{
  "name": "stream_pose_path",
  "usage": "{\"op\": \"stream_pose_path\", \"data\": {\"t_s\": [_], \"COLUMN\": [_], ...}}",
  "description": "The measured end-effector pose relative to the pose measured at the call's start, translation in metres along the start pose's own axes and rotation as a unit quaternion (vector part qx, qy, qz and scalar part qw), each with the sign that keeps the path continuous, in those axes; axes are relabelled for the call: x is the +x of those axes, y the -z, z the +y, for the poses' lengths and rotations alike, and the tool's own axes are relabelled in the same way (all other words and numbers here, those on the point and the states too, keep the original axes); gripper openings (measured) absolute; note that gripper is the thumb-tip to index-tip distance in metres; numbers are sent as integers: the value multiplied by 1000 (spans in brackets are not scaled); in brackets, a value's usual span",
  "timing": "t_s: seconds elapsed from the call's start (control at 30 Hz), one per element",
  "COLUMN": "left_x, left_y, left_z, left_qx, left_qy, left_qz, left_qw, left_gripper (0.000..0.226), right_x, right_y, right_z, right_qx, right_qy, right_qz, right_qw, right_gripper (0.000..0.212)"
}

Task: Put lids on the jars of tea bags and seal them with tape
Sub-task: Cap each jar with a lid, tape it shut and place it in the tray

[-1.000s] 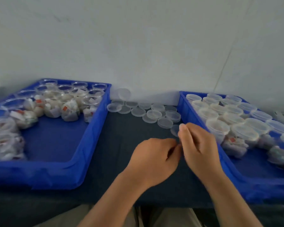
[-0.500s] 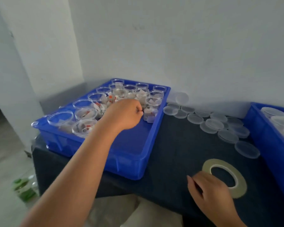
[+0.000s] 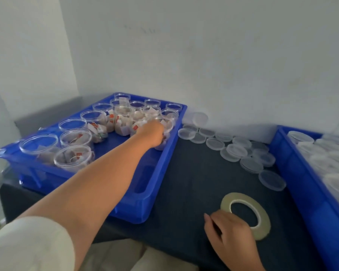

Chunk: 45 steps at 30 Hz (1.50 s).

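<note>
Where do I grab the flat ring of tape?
Pinch the rim of the tape roll from above: finger in the hole, thumb on the outer edge. It lies flat and thin, so its sides give little hold. Probably the near side, by the right hand.

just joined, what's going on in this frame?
A person is partway through capping tea-bag jars. The left hand reaches into the left blue tray onto an open jar near its right edge; the hand's back hides whether it grips the jar. The right hand rests on the near edge of the tape roll, which lies flat on the table. Loose lids lie between the trays. The right tray holds lidded jars.
</note>
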<state>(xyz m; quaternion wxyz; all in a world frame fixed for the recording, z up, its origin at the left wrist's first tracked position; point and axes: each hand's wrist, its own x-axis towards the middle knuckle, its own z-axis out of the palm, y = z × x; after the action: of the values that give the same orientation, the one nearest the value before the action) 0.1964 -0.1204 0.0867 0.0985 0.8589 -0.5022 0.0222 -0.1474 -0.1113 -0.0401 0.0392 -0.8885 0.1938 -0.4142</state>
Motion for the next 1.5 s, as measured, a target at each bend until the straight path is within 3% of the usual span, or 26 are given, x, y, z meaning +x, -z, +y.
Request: {"op": "stream_pose_path", "data": {"t_s": [0.07, 0.17, 0.27, 0.33, 0.47, 0.57, 0.67, 0.77, 0.87, 1.0, 1.07, 1.17, 1.27, 1.4, 1.5], "left_x": [-2, -17, -47, -75, -136, -166, -180, -187, -189, -189, -189, -190, -190, -188, -188], "left_y": [13, 48, 83, 97, 80, 33, -18, -47, -55, -63, -67, -72, -70, -69, -72], "left_z": [-4, -8, -3, 12, 58, 86, 98, 98, 97, 99, 100, 105, 111, 112, 112], "left_qx": [-1, -15, -80, -106, -134, -132, -135, -141, -172, -189, -211, -226, -243, -246, -240], "left_qy": [13, 6, -31, -82, -176, -203, -197, -194, -187, -188, -185, -180, -172, -165, -168], "left_qz": [32, 156, 294, 335, 221, 129, 86, 95, 121, 125, 127, 133, 153, 162, 166], "left_qw": [999, 988, 952, 933, 950, 962, 967, 966, 959, 956, 951, 948, 942, 941, 942], "left_gripper": [21, 21, 37, 43, 45, 43, 40, 33, 30, 35, 34, 44, 41, 33, 30], "right_x": [0, 2, 1, 0, 5, 4, 0, 0, 4, 5, 12, 42, 81, 114, 122], "right_y": [2, 6, 9, 11, 21, 29, 39, 50, 52, 56, 63, 64, 53, 27, 11], "right_z": [-1, -3, -2, -2, -7, 0, 23, 43, 46, 46, 47, 71, 118, 171, 198], "right_qx": [7, 23, 45, 51, 93, 80, 4, -49, -67, -62, -19, 33, -51, -143, -161], "right_qy": [-6, -22, -57, -83, -158, -205, -259, -274, -249, -260, -295, -341, -336, -375, -384], "right_qz": [1, 8, -2, -10, -2, -36, -166, -280, -306, -326, -316, -217, -209, -286, -341], "right_qw": [1000, 999, 997, 995, 983, 975, 952, 919, 916, 907, 901, 914, 917, 870, 843], "right_gripper": [45, 44, 45, 41, 30, 56, 72, 70, 49, 53, 60, 59, 43, 74, 74]}}
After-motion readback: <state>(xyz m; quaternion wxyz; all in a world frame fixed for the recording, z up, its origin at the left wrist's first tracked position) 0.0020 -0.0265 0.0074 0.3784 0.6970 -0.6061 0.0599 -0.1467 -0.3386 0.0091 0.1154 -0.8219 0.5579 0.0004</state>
